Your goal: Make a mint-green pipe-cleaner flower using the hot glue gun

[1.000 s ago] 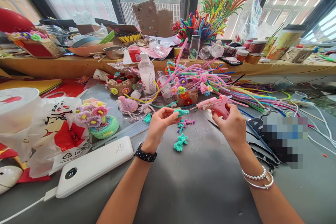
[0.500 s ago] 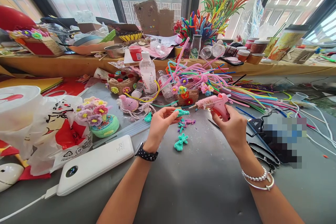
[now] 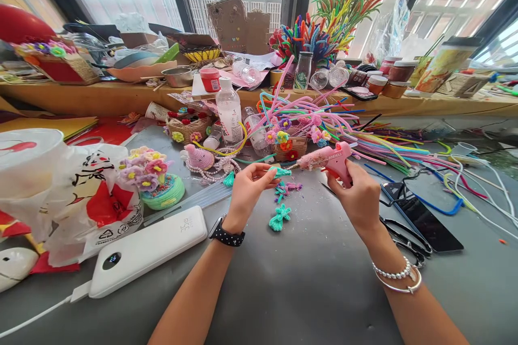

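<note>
Teal fuzz covered the small piece [image 3: 282, 172], which the left hand [image 3: 247, 188] pinched above the table [image 3: 307, 285]. It appeared light, soft and crushable, best held by the end away from the glue gun's nozzle, just beside it. The right hand [image 3: 360, 190] was clamped around the pink glue gun [image 3: 321, 159]. A teal figure [image 3: 279, 218] lay nearer; pipe cleaners [image 3: 343, 126] crowded the far side.
</note>
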Motion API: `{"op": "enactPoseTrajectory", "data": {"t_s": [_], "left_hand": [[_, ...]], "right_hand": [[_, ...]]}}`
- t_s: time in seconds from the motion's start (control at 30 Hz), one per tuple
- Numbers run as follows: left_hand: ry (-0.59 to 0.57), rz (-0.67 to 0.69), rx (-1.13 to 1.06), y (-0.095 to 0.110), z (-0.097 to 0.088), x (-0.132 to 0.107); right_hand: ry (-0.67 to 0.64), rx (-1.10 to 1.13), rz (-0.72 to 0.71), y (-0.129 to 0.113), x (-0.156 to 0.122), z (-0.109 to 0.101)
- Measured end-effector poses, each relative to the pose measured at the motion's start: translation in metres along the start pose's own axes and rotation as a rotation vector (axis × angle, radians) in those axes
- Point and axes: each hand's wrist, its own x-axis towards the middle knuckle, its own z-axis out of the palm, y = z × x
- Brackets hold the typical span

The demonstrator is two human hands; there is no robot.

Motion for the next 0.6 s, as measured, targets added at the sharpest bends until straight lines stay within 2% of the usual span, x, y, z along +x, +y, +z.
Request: {"op": "enactPoseTrajectory", "data": {"t_s": [0.6], "left_hand": [[-0.001, 0.012, 0.014, -0.0006, 0.0002, -0.0002]], "right_hand": [[-0.012, 0.015, -0.037, 0.0032, -0.0020, 0.0005]]}}
